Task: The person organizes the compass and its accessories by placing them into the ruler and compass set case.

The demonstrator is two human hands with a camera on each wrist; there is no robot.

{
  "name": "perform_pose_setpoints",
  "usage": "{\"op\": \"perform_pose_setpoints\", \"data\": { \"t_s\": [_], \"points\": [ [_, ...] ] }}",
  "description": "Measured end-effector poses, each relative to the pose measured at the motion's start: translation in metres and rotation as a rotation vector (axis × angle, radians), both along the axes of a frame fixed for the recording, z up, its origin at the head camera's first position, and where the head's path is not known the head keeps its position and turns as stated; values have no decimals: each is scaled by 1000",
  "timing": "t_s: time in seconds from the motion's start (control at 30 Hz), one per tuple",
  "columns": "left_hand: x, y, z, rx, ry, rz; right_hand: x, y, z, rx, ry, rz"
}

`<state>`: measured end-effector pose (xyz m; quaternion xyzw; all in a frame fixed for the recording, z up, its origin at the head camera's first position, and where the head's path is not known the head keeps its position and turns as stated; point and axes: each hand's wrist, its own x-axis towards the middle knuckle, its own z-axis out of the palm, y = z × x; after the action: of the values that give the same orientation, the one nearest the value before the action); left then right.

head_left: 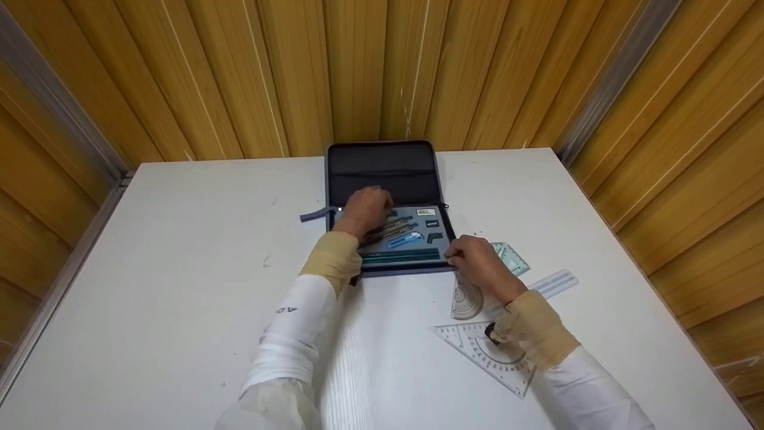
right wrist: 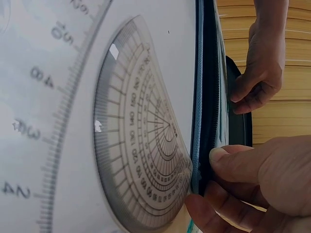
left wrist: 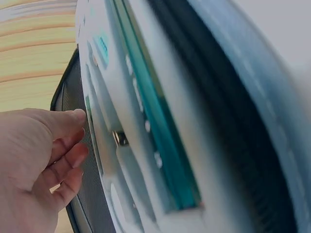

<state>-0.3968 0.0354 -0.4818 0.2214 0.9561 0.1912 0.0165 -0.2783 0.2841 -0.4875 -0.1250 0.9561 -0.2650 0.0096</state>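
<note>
Over the back of the grey tray (head_left: 408, 212), left hand (head_left: 364, 209) has thumb and fingertips close together, narrow gap; can't tell if they pinch anything. Just right of them: small dark green piece (head_left: 392, 212) in the tray, long axis not readable. Left hand is nearer to it; right hand (head_left: 478, 257) pinches the zip case (head_left: 382, 160) at its front right corner, well apart from that piece. Toward the person from the left fingers: slim pens (head_left: 395, 229) slanting up to the right, blue cutter (head_left: 404, 240), then green pencils (head_left: 400, 255) running left-right near the front rim. Clear protractor (right wrist: 143, 145) beside right hand, set square (head_left: 501, 358) partly hidden by right wrist
</note>
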Motion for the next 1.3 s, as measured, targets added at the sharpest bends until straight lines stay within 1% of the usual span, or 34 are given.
{"op": "perform_pose_setpoints", "data": {
  "t_s": [0.13, 0.27, 0.43, 0.53, 0.7, 0.8, 0.87, 0.93, 1.0, 1.1, 1.3],
  "points": [
    [-2, 0, -2, 1, 4, 27, 0, -1, 0, -7, -8, -5],
    [-2, 3, -3, -21, 38, 36, 0, -2, 0, -18, -3, 1],
    [0, 4, -5, -59, 53, 30, 1, -3, -1, -22, -3, 8],
    [1, 3, -5, -62, 61, 28, 3, -3, 0, -17, 1, 11],
    [-1, -5, -3, -49, 133, 50, 5, -4, 1, -2, 23, 13],
    [-3, -14, -1, -27, 182, 88, 5, -3, 0, -5, 37, 15],
    [-5, -21, 0, -4, 191, 131, 5, -3, 0, -10, 41, 20],
    [-7, -29, 1, 42, 160, 185, 5, -3, 1, -15, 40, 23],
    [-8, -36, 2, 89, 112, 237, 5, -3, 0, -19, 34, 23],
    [-10, -46, 2, 162, 61, 292, 5, -2, 0, -21, 22, 16],
    [-13, -61, 0, 212, 115, 380, 4, -4, 1, -24, 8, 9]
  ]
}}
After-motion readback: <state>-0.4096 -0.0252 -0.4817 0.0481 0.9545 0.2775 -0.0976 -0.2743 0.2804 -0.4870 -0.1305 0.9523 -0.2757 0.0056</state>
